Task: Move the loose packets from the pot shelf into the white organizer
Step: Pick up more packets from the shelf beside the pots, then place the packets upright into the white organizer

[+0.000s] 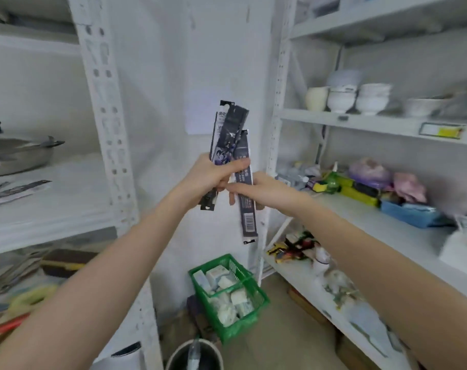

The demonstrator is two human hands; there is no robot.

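Note:
My left hand (213, 177) grips a bunch of long dark packets (228, 132) that stand upright in front of the white wall. My right hand (264, 190) touches it and pinches one more dark packet (247, 209) that hangs downward with a barcode near its lower end. On the left, the pot shelf (67, 204) carries a steel pot (16, 156) and more loose dark packets (16, 190) lying flat beside it. A white container (459, 249) sits at the right edge of the right-hand shelf; whether it is the organizer I cannot tell.
White metal racks stand on both sides. The right rack holds white bowls (358, 98), bags and sponges (360, 190), and a blue tray (408, 212). A green basket (227, 292) of small packs and a dark bucket (195, 356) stand on the floor between them.

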